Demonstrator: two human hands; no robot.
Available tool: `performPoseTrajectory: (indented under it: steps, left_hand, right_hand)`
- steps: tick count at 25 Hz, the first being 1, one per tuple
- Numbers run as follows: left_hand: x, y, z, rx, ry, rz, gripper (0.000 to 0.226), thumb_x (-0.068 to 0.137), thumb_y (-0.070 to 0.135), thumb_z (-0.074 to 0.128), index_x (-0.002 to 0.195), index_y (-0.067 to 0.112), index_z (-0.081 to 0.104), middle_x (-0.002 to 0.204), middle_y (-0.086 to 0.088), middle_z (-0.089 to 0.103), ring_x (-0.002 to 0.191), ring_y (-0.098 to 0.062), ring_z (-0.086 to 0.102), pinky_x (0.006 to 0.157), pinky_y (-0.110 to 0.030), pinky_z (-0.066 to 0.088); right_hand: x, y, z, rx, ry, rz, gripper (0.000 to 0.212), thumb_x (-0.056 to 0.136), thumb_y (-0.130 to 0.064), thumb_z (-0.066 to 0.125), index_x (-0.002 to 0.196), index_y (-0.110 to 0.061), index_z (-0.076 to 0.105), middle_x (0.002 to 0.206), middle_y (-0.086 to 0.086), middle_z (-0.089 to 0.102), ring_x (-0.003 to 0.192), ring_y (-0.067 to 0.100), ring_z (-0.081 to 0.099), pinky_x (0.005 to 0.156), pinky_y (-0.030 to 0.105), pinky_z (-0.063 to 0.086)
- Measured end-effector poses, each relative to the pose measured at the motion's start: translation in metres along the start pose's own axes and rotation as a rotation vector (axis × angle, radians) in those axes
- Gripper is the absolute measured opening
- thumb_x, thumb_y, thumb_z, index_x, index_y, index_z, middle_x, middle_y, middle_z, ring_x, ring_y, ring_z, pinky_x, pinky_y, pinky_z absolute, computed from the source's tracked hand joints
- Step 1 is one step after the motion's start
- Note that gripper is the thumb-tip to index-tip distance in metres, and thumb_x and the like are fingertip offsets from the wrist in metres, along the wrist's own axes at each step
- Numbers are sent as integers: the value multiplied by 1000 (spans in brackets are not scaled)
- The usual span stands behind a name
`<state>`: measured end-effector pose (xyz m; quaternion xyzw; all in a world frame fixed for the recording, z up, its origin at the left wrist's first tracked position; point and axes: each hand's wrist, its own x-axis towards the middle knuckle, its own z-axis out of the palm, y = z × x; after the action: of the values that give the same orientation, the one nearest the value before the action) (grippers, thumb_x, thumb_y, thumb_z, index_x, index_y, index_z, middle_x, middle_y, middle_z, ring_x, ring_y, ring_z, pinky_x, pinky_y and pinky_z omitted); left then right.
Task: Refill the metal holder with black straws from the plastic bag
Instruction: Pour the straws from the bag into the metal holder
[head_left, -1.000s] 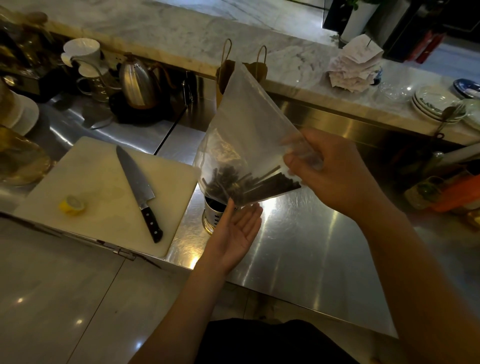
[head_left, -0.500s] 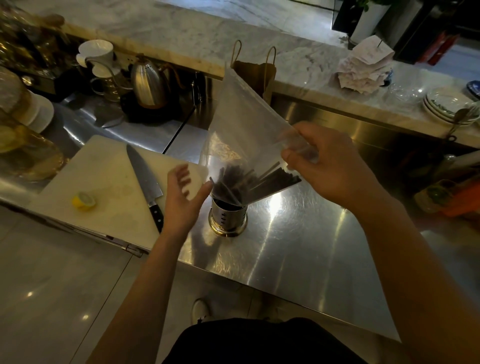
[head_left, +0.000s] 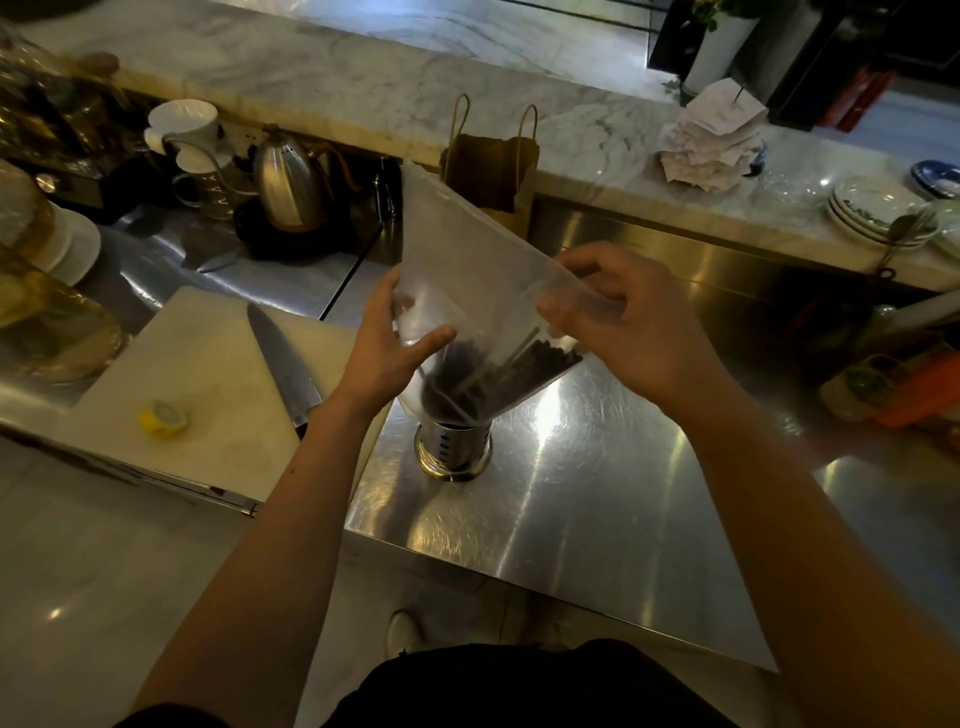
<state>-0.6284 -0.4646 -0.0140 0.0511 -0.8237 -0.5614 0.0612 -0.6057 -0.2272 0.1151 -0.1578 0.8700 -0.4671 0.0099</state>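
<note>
Materials and finishes noted.
Plastic bag (head_left: 467, 260) translucent, glossy; metal holder (head_left: 453, 451) polished, perforated; table (head_left: 597, 493) brushed steel, scratched.

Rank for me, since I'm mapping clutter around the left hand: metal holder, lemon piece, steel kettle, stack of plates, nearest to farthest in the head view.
From the left hand:
1. Metal holder, just below-right of it.
2. Steel kettle, back left, and lemon piece, front left on the board: too close to call.
3. Stack of plates, far right on the marble ledge.
</note>
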Motion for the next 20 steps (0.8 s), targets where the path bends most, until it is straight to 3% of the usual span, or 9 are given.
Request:
performPoseTrajectory:
  steps: [3, 6, 8, 10, 12, 15, 20]
  left_hand:
    - [-4, 2, 4, 2, 76, -24, 79, 82, 34, 74, 146, 22, 29, 123, -3, 50, 113, -17, 52, 101, -42, 49]
    - [-4, 3, 3, -39, 133, -44, 76, 82, 34, 75, 143, 21, 31, 120, -5, 52, 111, -18, 53, 98, -39, 50]
    - [-5, 2, 2, -78, 161, -64, 75, 82, 33, 75, 143, 20, 32, 121, -7, 52, 112, -19, 53, 96, -37, 49]
    - [-8, 1, 3, -98, 188, -65, 74, 83, 31, 74, 142, 20, 33, 121, -8, 53, 111, -19, 54, 94, -33, 49]
    - [-11, 1, 3, -108, 208, -58, 72, 83, 32, 74, 142, 20, 34, 122, -8, 53, 110, -18, 54, 93, -33, 50]
    - [-13, 1, 2, -113, 231, -63, 69, 84, 31, 73, 141, 20, 35, 124, -12, 54, 112, -20, 55, 95, -36, 51]
    - [-16, 3, -1, -109, 263, -43, 69, 85, 32, 72, 142, 17, 35, 123, -11, 56, 109, -19, 56, 90, -27, 51]
  right_hand:
    - [-2, 4, 5, 84, 69, 50, 53, 76, -54, 67, 119, -25, 58, 112, -6, 65, 97, 8, 66, 72, 24, 59]
    - [-5, 9, 11, 127, 128, 61, 65, 70, -54, 69, 126, -25, 54, 119, -10, 59, 102, 0, 60, 73, 10, 52]
    - [-7, 18, 17, 275, 161, 105, 56, 75, -36, 77, 125, -23, 54, 117, -11, 61, 100, -2, 64, 74, 9, 52]
    - [-10, 31, 26, 322, 131, 173, 47, 80, -23, 77, 122, -21, 56, 114, -11, 66, 98, -1, 66, 81, 18, 56]
    - [-13, 46, 39, 254, 59, 232, 38, 83, -21, 75, 118, -23, 60, 109, -12, 69, 98, 3, 68, 91, 30, 56]
    - [-15, 58, 54, 158, 6, 235, 26, 88, -23, 69, 114, -21, 67, 107, -11, 71, 98, 6, 68, 93, 40, 56]
    - [-13, 54, 60, 75, 45, 164, 19, 93, -24, 64, 111, -23, 69, 97, -14, 70, 93, 4, 68, 92, 35, 56]
